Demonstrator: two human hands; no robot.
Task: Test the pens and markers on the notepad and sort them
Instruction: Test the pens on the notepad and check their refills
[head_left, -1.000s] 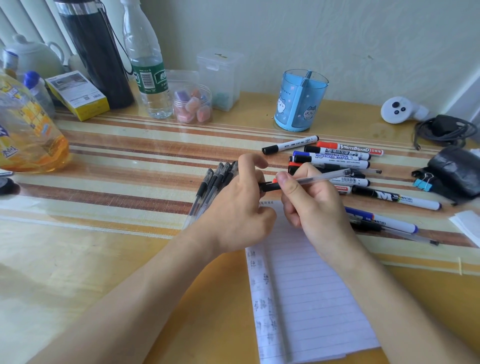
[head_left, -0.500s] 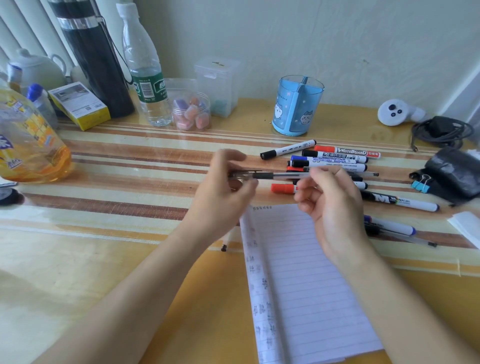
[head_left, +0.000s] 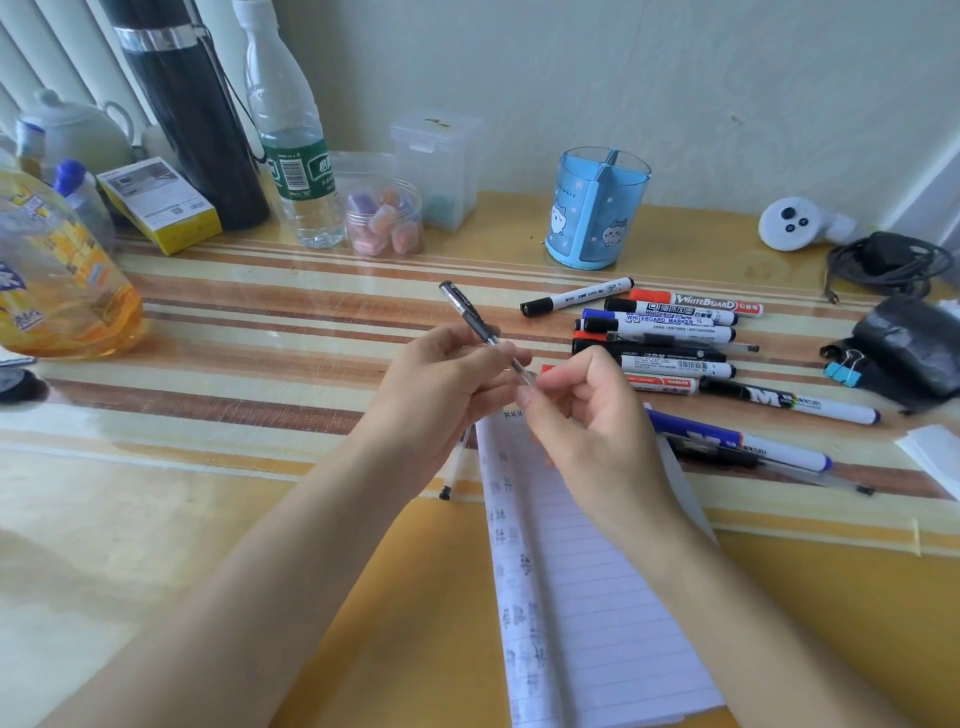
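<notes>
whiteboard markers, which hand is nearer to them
Right. The right hand sits at the left edge of the whiteboard markers; the left hand is farther left, across the pen both hands hold.

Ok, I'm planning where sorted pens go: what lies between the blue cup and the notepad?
Head view: a pile of markers lies between the blue cup and the notepad; nearer the notepad, the left hand and right hand hold a pen.
</notes>
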